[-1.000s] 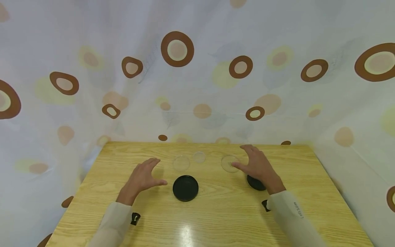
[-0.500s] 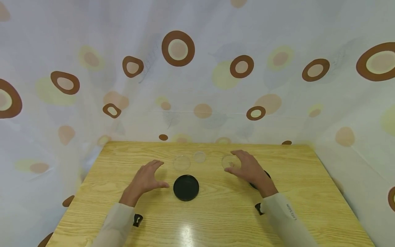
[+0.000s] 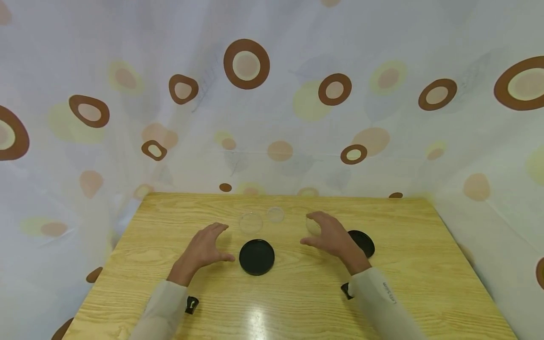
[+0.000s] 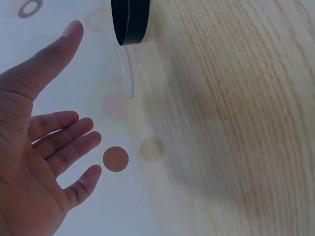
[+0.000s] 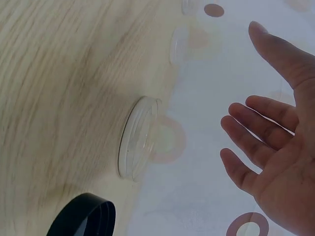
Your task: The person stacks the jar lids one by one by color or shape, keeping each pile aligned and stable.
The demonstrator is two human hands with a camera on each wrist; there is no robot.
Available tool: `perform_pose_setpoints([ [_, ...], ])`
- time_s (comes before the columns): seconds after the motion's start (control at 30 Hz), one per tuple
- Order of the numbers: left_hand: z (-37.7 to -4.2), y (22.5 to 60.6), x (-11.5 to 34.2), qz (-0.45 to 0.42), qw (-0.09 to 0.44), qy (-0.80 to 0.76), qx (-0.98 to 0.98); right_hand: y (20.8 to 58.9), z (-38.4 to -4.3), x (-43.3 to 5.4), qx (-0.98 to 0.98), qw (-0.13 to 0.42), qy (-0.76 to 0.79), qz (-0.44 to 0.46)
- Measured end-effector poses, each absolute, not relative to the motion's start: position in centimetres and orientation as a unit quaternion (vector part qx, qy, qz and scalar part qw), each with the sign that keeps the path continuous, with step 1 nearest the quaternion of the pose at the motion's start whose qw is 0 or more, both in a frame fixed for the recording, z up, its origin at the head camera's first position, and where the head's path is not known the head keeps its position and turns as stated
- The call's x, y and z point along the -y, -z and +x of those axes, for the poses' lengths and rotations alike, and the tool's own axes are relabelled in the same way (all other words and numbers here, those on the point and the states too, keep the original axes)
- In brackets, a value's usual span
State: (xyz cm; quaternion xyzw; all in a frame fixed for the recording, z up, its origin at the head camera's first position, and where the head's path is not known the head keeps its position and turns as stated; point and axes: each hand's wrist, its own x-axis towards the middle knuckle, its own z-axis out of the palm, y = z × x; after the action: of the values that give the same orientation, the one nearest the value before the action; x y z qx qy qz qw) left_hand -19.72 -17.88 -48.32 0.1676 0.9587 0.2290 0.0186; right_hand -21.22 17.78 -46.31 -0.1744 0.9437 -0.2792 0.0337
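Note:
A round black shallow dish or lid (image 3: 257,257) lies on the wooden table, just right of my left hand (image 3: 203,249). That hand hovers with thumb and fingers spread and nothing between them; its palm also shows in the left wrist view (image 4: 24,162). My right hand (image 3: 333,237) hangs above the table, thumb apart from its fingers, holding nothing. It partly hides a clear round dish (image 3: 313,227) and a second black dish (image 3: 365,243). In the right wrist view the clear dish (image 5: 133,140) has a low, see-through wall.
Toward the back of the table (image 3: 408,283) lie a clear round dish (image 3: 250,223) and a smaller clear dish (image 3: 276,215). A white patterned curtain (image 3: 289,118) borders the table at the back and on both sides.
My right hand has moved left and slightly toward me, uncovering more of the right black dish. My left hand has shifted slightly right. No dish has visibly moved.

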Motion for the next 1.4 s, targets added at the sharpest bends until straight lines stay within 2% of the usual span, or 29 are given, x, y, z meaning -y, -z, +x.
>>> perform_pose_setpoints([
  [0.73, -19.3, 49.2, 16.8, 0.155, 0.049, -0.242, -0.956, 48.4, -20.9, -15.0, -0.938, 0.068, 0.286, -0.183],
  [1.4, -19.1, 50.6, 15.9, 0.201, 0.050, -0.228, -0.951, 49.2, -20.6, -12.3, -0.938, 0.090, 0.260, -0.210],
])
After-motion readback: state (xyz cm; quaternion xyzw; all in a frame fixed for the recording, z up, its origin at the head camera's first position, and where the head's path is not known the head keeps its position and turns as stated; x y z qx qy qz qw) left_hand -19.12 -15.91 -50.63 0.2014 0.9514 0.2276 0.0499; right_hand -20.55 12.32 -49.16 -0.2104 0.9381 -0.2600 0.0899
